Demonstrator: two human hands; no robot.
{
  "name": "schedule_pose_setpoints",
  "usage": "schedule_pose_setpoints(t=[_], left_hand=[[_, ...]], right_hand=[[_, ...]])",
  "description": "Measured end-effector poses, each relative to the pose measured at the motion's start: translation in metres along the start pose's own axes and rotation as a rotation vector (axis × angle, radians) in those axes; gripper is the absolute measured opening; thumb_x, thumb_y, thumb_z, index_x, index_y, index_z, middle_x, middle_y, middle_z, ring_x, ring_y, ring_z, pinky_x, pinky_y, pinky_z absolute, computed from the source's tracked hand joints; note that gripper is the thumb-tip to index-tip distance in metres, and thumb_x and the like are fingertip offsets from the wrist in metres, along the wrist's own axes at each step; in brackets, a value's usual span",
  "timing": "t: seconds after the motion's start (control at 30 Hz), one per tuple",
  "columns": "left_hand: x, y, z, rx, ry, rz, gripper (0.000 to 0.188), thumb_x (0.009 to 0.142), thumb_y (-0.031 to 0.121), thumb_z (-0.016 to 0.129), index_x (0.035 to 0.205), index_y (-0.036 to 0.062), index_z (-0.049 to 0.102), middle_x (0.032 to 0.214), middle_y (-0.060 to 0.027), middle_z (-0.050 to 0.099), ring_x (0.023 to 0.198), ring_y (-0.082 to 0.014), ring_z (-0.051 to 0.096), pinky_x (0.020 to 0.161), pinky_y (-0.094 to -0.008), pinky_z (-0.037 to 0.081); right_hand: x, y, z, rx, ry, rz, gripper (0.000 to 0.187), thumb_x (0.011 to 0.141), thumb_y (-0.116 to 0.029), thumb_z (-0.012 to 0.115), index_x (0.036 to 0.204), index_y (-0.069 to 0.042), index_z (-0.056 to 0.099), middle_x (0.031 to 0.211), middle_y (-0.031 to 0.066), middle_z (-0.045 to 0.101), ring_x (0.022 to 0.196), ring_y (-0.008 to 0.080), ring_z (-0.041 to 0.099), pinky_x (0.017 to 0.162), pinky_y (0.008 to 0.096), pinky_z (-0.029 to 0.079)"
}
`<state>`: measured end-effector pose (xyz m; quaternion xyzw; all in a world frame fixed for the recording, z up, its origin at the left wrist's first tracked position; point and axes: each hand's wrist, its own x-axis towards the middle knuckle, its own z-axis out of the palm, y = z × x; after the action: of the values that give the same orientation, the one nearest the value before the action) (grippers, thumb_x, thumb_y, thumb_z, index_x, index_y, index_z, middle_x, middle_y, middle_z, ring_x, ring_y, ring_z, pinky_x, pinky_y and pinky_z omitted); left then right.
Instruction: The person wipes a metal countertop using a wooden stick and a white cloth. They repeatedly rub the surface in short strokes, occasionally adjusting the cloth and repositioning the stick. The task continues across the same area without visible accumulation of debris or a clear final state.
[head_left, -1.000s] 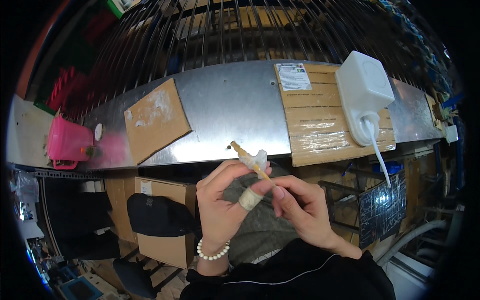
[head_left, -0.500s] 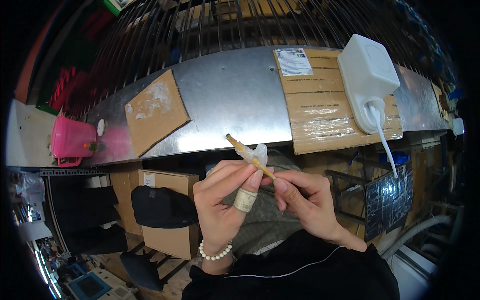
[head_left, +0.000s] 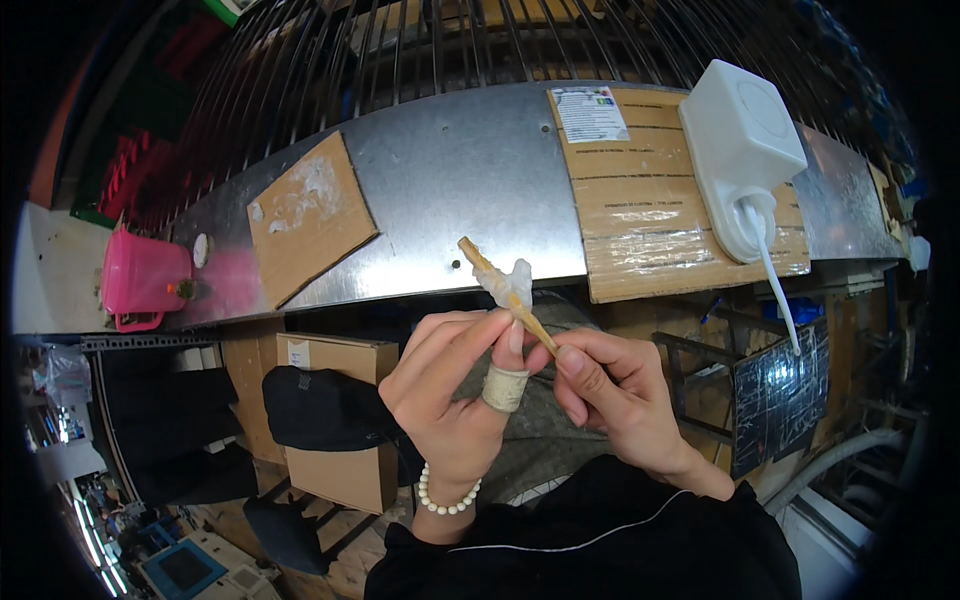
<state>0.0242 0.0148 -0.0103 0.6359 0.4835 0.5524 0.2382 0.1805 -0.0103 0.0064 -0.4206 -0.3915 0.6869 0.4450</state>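
Observation:
A thin yellow-brown stick (head_left: 537,327) slants up and to the left in front of my body, its far tip over the metal table's near edge. A whitish, half-clear lump (head_left: 503,283), of a kind I cannot make out, clings around its upper part. My left hand (head_left: 447,385) pinches the stick just below the lump, thumb against the fingers; a beige wrap circles the thumb, and a pale bead bracelet sits at the wrist. Lower down, my right hand (head_left: 617,392) grips the stick's near end between thumb and forefinger.
Beyond my hands runs a metal table (head_left: 470,190). A white-smeared cardboard piece (head_left: 312,220) lies on it to the left, near a pink container (head_left: 145,277). At right, a white plastic bottle (head_left: 745,130) with a thin spout rests on a cardboard sheet (head_left: 635,225). Metal bars stand behind.
The stick's far tip has risen, so the stick slants more steeply. My left hand has turned slightly and shifted a little to the right; both hands keep their pinch.

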Motion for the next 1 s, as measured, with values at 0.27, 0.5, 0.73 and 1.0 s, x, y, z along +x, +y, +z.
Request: schedule_pose_setpoints(t=[0.27,0.5,0.73,1.0], left_hand=[[0.003,0.004,0.008,0.102,0.082,-0.061,0.013,0.081,0.003,0.08,0.091,-0.0034,0.075,0.08,-0.0114,0.071,0.073,-0.022,0.068,0.066,-0.0288,0.053],[0.002,-0.016,-0.011,-0.8,-0.165,-0.509,0.056,0.087,0.022,0.08,0.13,-0.004,0.056,0.11,-0.0149,0.068,0.099,-0.0186,0.066,0.088,-0.0295,0.052],[0.015,-0.004,-0.019,-0.603,-0.298,-0.453,0.051,0.082,0.02,0.083,0.121,-0.005,0.063,0.099,-0.013,0.072,0.094,-0.0184,0.069,0.082,-0.031,0.055],[0.006,0.002,-0.016,-0.261,-0.256,-0.314,0.012,0.082,0.001,0.075,0.093,-0.0029,0.071,0.08,-0.0075,0.07,0.07,-0.0134,0.067,0.065,-0.0257,0.052]], right_hand=[[0.004,-0.003,0.004,-0.006,-0.008,0.046,0.036,0.11,-0.028,0.043,0.105,0.001,0.066,0.059,-0.0017,0.052,0.049,0.0021,0.037,0.045,0.0203,0.027],[0.0,-0.009,-0.002,-0.057,-0.082,0.069,0.039,0.11,-0.028,0.041,0.104,0.001,0.066,0.057,-0.0018,0.052,0.048,0.002,0.039,0.045,0.0203,0.028],[0.001,-0.01,-0.007,-0.161,-0.11,0.085,0.028,0.106,-0.022,0.051,0.105,-0.003,0.072,0.057,-0.0023,0.052,0.052,0.0046,0.045,0.048,0.0234,0.034],[-0.001,-0.005,-0.011,-0.481,0.071,-0.185,0.014,0.092,-0.004,0.065,0.101,-0.001,0.076,0.063,0.0087,0.064,0.052,0.0125,0.057,0.049,0.0265,0.042]])
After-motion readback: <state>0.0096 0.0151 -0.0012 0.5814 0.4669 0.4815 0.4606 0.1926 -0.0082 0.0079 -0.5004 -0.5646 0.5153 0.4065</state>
